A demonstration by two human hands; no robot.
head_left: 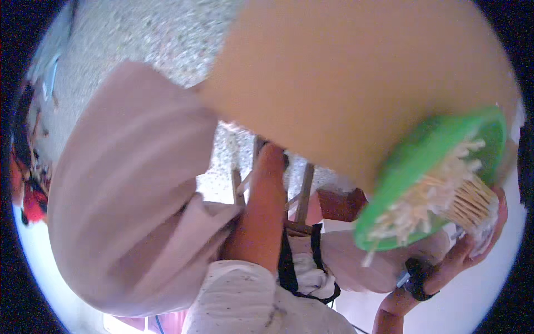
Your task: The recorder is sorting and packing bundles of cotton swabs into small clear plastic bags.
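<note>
At the right, my right hand (466, 249) closes around a bundle of thin wooden sticks (471, 203) partly wrapped in clear plastic. The bundle lies against a tilted green bowl (384, 214), which is blurred. Loose pale sticks with white, fluffy-looking ends (411, 214) fill the bowl; their exact kind is hard to make out. My left forearm (260, 206) reaches forward between my legs, up to the edge of a tan flat surface (334, 72). The fingers of my left hand are hidden there.
Speckled floor (167, 33) shows at the upper left. My legs in pinkish-grey trousers (128, 195) spread to both sides. Wooden stool-like legs (304, 192) stand below the tan surface. Red and dark things (33, 200) lie at the far left edge. A dark watch (421, 279) circles my right wrist.
</note>
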